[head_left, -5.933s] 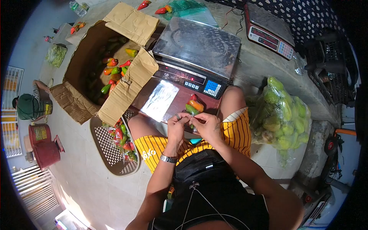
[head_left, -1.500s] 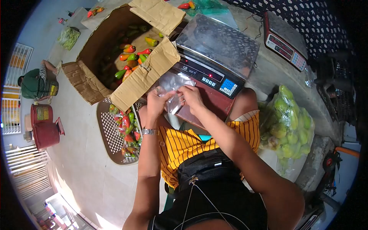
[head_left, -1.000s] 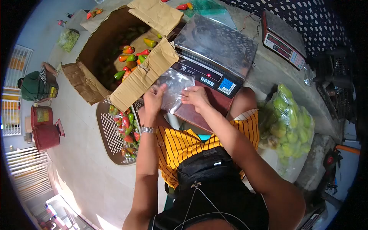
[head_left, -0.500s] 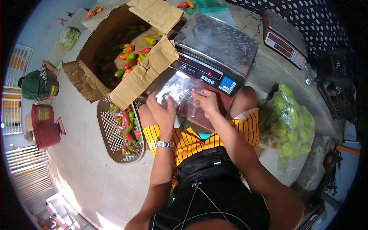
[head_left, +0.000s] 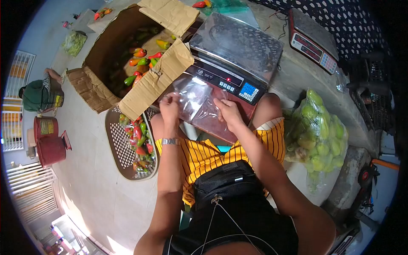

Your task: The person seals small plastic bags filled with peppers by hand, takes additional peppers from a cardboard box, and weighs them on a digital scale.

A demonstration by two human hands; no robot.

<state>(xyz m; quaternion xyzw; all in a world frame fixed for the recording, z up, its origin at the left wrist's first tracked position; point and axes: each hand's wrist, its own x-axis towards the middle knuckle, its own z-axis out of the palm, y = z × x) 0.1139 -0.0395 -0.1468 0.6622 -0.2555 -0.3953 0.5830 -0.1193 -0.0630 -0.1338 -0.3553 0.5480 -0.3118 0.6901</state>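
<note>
My left hand (head_left: pixel 170 106) is closed at the left edge of a clear plastic bag (head_left: pixel 194 97), its fingers pinched on the plastic. At the bag's right side, my right hand (head_left: pixel 228 111) grips the film between thumb and fingers. The bag lies above a dark red board (head_left: pixel 221 123), in front of the digital scale (head_left: pixel 238 46). Left of the scale, an open cardboard box (head_left: pixel 157 83) holds red, green and orange peppers (head_left: pixel 142 61). Below the box, a perforated basket (head_left: pixel 121 153) contains bagged peppers (head_left: pixel 138 136).
A plastic bag of green vegetables (head_left: pixel 318 136) sits at the right. Behind it, a second scale (head_left: pixel 312 42) rests on a concrete ledge (head_left: pixel 276 63). Red buckets (head_left: pixel 51 144) and a person in green (head_left: pixel 36 95) are at the far left. Some peppers (head_left: pixel 202 4) lie beyond the box.
The bag of peppers held earlier is gone from my hands, which now hold a clear bag. Over the last half second my left hand has moved left and up to the bag's left edge.
</note>
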